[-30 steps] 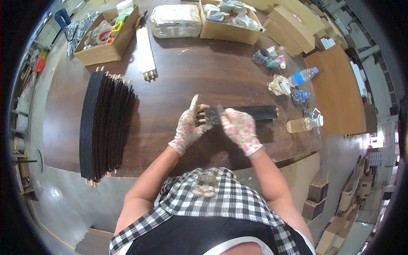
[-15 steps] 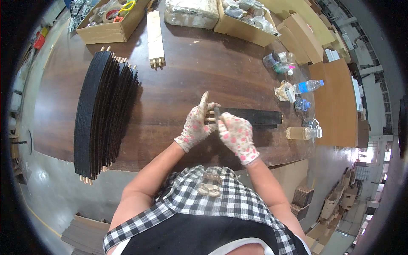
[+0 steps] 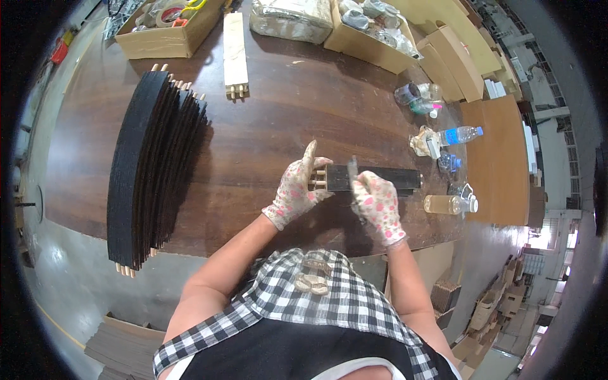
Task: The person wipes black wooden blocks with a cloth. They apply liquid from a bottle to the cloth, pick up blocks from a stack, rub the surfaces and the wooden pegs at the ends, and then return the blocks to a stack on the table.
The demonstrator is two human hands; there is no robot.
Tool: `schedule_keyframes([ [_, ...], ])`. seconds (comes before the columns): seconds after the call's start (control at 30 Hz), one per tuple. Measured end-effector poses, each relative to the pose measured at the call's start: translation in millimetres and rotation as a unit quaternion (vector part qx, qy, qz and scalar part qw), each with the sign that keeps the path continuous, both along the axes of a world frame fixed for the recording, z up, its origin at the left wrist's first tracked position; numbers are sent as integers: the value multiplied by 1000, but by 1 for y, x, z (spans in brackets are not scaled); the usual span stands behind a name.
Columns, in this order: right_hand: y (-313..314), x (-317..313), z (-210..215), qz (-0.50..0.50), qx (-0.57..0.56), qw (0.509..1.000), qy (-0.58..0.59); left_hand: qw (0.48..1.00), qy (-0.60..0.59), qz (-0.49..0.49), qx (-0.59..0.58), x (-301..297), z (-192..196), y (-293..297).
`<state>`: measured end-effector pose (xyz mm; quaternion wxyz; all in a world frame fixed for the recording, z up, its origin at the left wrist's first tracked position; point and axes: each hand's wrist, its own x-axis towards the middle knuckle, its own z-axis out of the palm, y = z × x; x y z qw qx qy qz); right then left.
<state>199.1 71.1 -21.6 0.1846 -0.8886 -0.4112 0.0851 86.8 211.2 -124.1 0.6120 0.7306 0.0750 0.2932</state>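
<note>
A short black board (image 3: 373, 178) with pale wooden dowels at its ends lies crosswise on the table in front of me. At its dowelled left end, my left hand (image 3: 296, 190), in a white glove with pink spots, grips the board; the thumb sticks up and the fingers sit along both edges. In a matching glove, my right hand (image 3: 377, 204) is closed around a thin grey strip-like tool (image 3: 352, 167), held upright across the board's face. The tool's lower part is hidden and its exact kind cannot be made out. Another dark piece shows along the board's near edge.
A stack of black dowelled boards (image 3: 149, 171) stands at left. Beyond lies a pale dowelled board (image 3: 235, 54), near a tool-filled cardboard box (image 3: 158, 43) and another cardboard box (image 3: 364, 47). At right are a water bottle (image 3: 461, 135) and a bottle of yellowish liquid (image 3: 443, 204).
My right hand and the grey tool have moved right along the black board, away from its left end. My left hand stays about where it was.
</note>
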Motion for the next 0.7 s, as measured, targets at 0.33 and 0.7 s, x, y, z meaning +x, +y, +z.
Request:
schedule_keyframes([
  [0.33, -78, 108, -9, -155, -97, 954, -238, 997, 10, -44, -59, -1, 3, 1],
  [0.7, -63, 76, -14, -86, -88, 962, -244, 995, 57, -20, -83, -8, 7, 0],
])
